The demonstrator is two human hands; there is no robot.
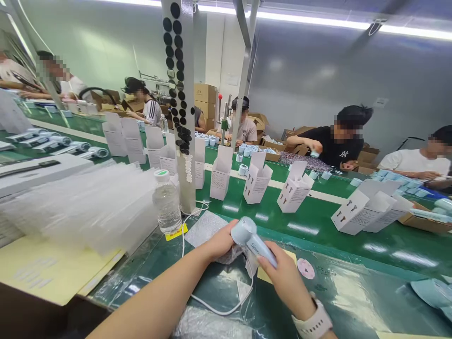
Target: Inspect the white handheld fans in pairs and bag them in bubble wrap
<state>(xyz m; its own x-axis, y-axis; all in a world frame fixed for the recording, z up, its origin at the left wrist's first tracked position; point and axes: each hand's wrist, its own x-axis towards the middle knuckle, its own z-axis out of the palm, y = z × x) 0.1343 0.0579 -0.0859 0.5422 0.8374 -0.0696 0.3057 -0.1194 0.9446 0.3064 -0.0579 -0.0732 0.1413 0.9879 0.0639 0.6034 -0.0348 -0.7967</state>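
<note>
A light-blue handheld device (261, 247), shaped like a small hair dryer with dark lettering on its handle, is held tilted above the bench. My left hand (223, 241) grips its round head from the left, fingers partly hidden behind it. Around the lower handle, my right hand (282, 268) is closed, with a pale watch strap on the wrist. Crumpled clear wrap (231, 255) lies under my left hand. A white cable (226, 311) loops across the bench below the device. Beneath the handle is a yellow paper (265, 274), and a pink round sticker (305, 269) lies right of it.
Open white boxes (257, 183) line the green conveyor (318, 226). A water bottle (166, 202) stands by a metal post (187, 186). Plastic sleeves (81, 202) are stacked left. More light-blue devices lie at far left and right (432, 292). Several co-workers sit across the conveyor.
</note>
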